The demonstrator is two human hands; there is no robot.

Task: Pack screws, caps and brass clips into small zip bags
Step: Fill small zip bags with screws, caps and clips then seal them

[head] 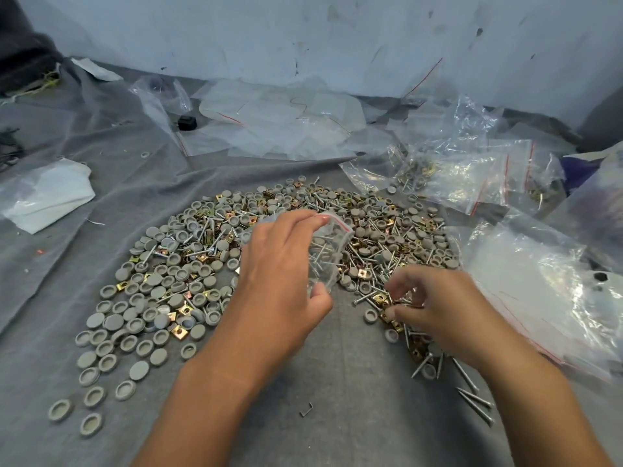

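Hands work low over the grey cloth (320,382), nearest the camera: the right hand (435,308) curls its fingertips into the near edge of the heap, pinching at brass clips (384,299), while the left hand (283,274) grips 1 small zip bag (328,254) by its mouth, probably held close so each pick drops straight in. Screws already show inside that bag, and grey caps (151,291) fan out beyond with loose screws (472,397). Farther back lie filled bags (472,173) and empty bags (279,123), seemingly staged within reach.
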